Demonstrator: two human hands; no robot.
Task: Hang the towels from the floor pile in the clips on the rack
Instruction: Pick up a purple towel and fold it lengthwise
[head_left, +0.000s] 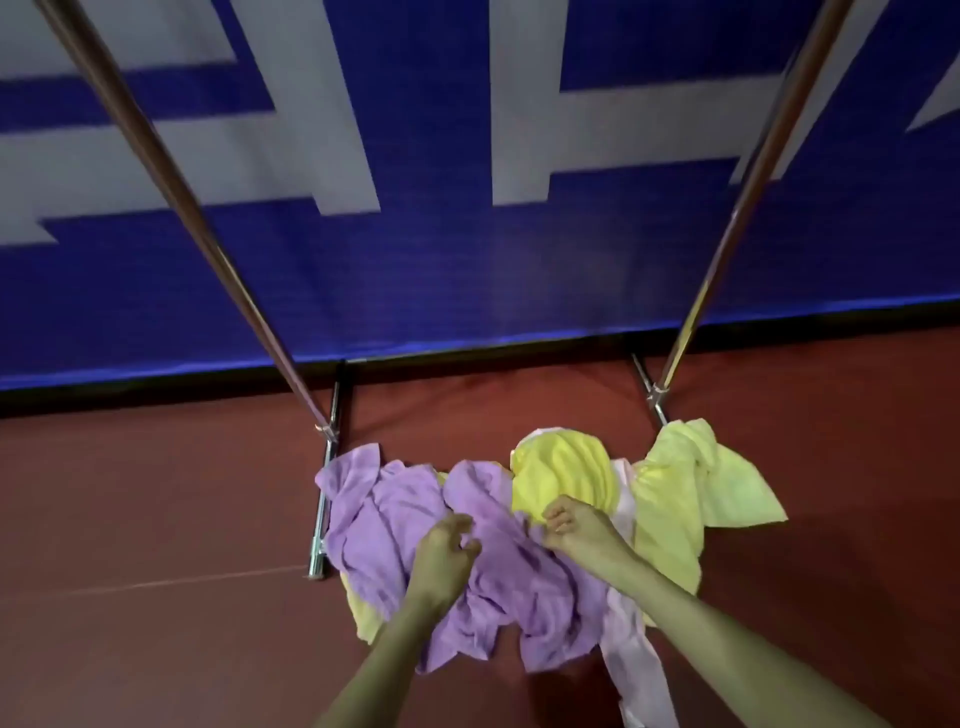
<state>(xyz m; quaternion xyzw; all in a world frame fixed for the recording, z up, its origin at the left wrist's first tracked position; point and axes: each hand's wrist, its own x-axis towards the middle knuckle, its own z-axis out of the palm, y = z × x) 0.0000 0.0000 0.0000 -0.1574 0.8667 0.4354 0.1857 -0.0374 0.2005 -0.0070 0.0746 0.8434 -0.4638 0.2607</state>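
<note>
Both of your hands are low in the centre of the frame, on the pile of crumpled terry towels (363, 525) that lies on the dark red floor (156, 519) between the feet of the metal rack (743, 202). Your left hand (445, 553) has its fingers (462, 525) curled round a fold of the lilac terry towel (519, 587) on top. Your right hand (579, 527) is curled tight where that lilac cloth meets the bright yellow towel (563, 478), and I cannot tell whether it pinches anything, or which cloth. Make sure both hands hold the same towel and nothing else, because the lilac one overlaps a pale pink towel (631, 639) at lower right. Find one hem, work your hands out to its two corners, then lift, so it comes free flat. No clips show in the frame.
</note>
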